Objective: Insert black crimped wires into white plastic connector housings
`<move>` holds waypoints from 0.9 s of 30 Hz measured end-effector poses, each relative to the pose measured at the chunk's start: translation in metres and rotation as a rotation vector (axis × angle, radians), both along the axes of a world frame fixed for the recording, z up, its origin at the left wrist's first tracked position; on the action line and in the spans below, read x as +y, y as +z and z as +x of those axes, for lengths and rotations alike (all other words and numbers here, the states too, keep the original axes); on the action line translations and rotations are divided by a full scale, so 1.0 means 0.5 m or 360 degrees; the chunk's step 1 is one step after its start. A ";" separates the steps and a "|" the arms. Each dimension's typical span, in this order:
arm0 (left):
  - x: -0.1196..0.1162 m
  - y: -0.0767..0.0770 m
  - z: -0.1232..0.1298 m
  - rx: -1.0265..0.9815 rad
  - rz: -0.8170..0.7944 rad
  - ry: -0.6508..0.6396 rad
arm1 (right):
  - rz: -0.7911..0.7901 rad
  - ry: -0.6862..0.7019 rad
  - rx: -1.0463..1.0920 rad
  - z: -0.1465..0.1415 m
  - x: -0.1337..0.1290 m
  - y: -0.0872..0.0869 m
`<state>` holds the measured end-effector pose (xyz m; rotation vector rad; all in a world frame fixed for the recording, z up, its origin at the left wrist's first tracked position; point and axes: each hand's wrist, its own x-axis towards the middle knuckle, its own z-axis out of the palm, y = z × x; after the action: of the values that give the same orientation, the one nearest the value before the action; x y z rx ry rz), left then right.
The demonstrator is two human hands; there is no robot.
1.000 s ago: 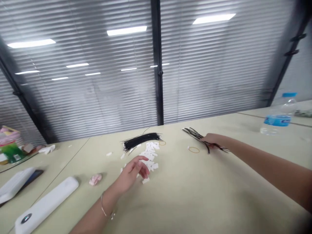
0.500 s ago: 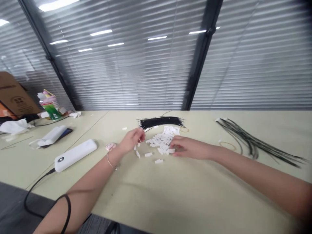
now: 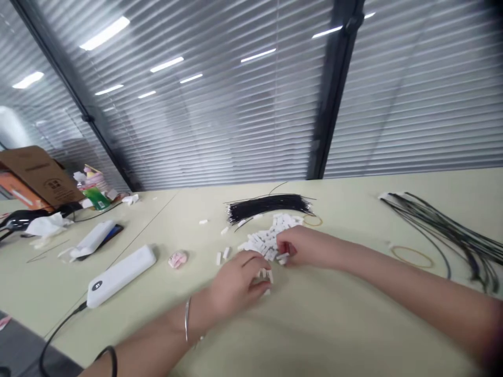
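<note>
A pile of small white plastic pieces (image 3: pixel 269 238), shaped like connector housings, lies on the table between my hands. My left hand (image 3: pixel 241 277) is at the pile's near side, fingers curved and thumb apart, with a few white pieces showing between them; whether it grips any is unclear. At the pile's right edge, my right hand (image 3: pixel 296 245) has its fingertips drawn together at a white piece (image 3: pixel 282 257). Its far fingers are partly hidden. Behind the pile lies a bundle of thin black wires (image 3: pixel 269 207).
Left of my hands are a crumpled pink-white wad (image 3: pixel 177 259) and a white power bank (image 3: pixel 121 275) with a black cable. Longer dark cables (image 3: pixel 444 225) and a yellowish ring (image 3: pixel 412 256) lie to the right. A cardboard box (image 3: pixel 43 173) stands far left; blinds rise behind the table.
My left hand has moved right and nearer to me, from the pile's left side to its near side. My right hand stays at the pile, its fingers more closed. The camera view has tilted.
</note>
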<state>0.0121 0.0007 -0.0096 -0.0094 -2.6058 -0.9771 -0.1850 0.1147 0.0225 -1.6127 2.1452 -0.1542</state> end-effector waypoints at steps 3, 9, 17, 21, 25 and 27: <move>-0.006 -0.011 -0.001 0.0018 0.0110 0.0145 | -0.0042 0.0041 -0.0054 -0.003 -0.020 0.003; -0.013 0.010 0.002 0.0146 0.0403 0.0353 | -0.0253 0.0145 -0.0235 0.031 -0.050 0.027; -0.051 0.027 -0.008 0.0270 0.0844 0.0539 | -0.0391 0.0343 -0.0422 0.042 -0.129 0.041; -0.069 0.014 -0.017 0.0311 0.0967 0.0567 | -0.0445 0.0382 -0.0349 -0.035 -0.211 0.031; -0.060 0.018 -0.014 0.0386 0.0917 0.0545 | -0.0522 0.0203 -0.0077 -0.124 -0.285 -0.002; -0.050 0.020 -0.011 0.0393 0.0869 0.0498 | -0.0505 0.0205 -0.0005 -0.152 -0.305 -0.019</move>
<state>0.0067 -0.0242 0.0004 0.3762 -1.9727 -1.4227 -0.2611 -0.0380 0.0129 -1.9164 2.0862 -0.4763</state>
